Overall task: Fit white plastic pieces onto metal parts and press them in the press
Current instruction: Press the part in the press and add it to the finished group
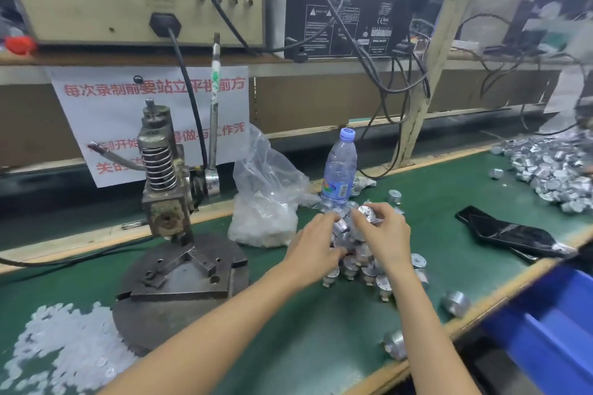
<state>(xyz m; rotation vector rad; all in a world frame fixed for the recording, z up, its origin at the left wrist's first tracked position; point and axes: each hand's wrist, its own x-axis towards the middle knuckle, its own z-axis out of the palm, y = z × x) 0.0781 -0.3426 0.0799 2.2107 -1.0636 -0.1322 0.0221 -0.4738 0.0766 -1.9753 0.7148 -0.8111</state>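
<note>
**Head view: a metal part picked up, nothing yet at the press**

A single metal part (365, 213) is pinched in the fingertips of the right hand (383, 234) and held just above the pile of metal parts (356, 261) in the middle of the green counter (321, 330). The left hand (316, 244) is laid close beside it, its fingers pushed in among the parts; whether anything is gripped there cannot be told. The press (160, 170) stands to the left, apart from both hands, and no part is seen on its round base (179, 269). White plastic pieces (64, 349) are heaped loose at the near left, with more in a clear bag (263, 218) behind the base. No white piece can be made out on the held part. The cycle is judged to be at its start: a part is taken, while fitting and pressing are left to do. With this pile and a further heap (552, 170) at the far right, much work seems to remain.
</note>
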